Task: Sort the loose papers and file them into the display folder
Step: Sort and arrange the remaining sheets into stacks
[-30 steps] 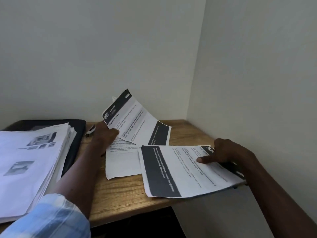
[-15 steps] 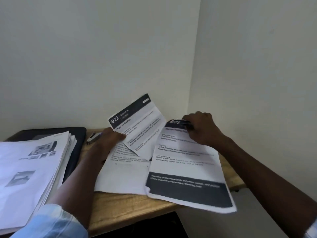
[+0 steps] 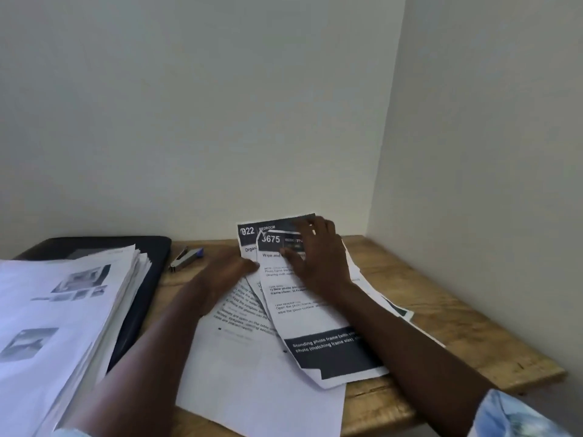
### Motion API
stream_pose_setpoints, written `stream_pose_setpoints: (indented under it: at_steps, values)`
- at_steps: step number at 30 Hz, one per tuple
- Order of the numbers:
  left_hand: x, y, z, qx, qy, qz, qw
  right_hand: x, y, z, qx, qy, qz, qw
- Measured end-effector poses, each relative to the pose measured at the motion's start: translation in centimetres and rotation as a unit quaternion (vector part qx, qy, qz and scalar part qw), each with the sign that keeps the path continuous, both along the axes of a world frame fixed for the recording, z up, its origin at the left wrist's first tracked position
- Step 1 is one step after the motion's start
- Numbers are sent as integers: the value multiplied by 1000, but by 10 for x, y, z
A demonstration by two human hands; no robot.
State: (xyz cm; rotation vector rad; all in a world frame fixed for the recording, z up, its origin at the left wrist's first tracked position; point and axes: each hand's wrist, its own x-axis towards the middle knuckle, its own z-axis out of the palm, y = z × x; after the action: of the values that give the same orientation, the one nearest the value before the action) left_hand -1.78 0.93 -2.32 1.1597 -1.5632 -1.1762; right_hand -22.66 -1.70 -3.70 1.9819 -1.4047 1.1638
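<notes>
The 675 sheet (image 3: 303, 316), lengthwise toward the wall (image 3: 220, 121), is pressed flat by the straight-fingered right hand (image 3: 318, 257) onto the 022 sheet (image 3: 247, 231) pinched by the left hand (image 3: 230, 272), nearer the display folder (image 3: 157, 253) lying leftward under the stack (image 3: 63, 310).

Paper stack (image 3: 63, 310) left of the stapler (image 3: 185, 255), seemingly atop the folder (image 3: 156, 249); right of it, my left hand (image 3: 227, 274) and right hand (image 3: 318, 257) on overlapping loose sheets (image 3: 303, 313).
</notes>
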Motion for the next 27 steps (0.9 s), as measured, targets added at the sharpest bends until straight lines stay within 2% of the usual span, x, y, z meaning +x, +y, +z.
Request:
stream_pose_setpoints:
  at_steps: [2, 6, 12, 14, 18, 21, 27]
  values:
    - [-1, -2, -4, -19, 25, -28, 999, -3, -4, -4, 22, -49, -6, 999]
    - [-2, 0, -11, -87, -17, -40, 995, -11, -5, -5, 114, -130, -18, 985]
    - [0, 2, -13, -108, -12, -42, 993, -44, -2, 18, 80, -315, -120, 938]
    - [1, 1, -13, -106, -5, -48, 993, -61, 2, 22, 107, -376, -100, 915]
    - [-1, 1, -15, -102, 8, -46, 994, -81, -3, 20, 166, -503, 18, 848]
    - [0, 2, -15, -101, 2, -33, 994, -78, -4, 20, 178, -516, 73, 835]
    - [-1, -1, -17, -74, 15, -14, 997, -72, -1, 18, 175, -462, 112, 862]
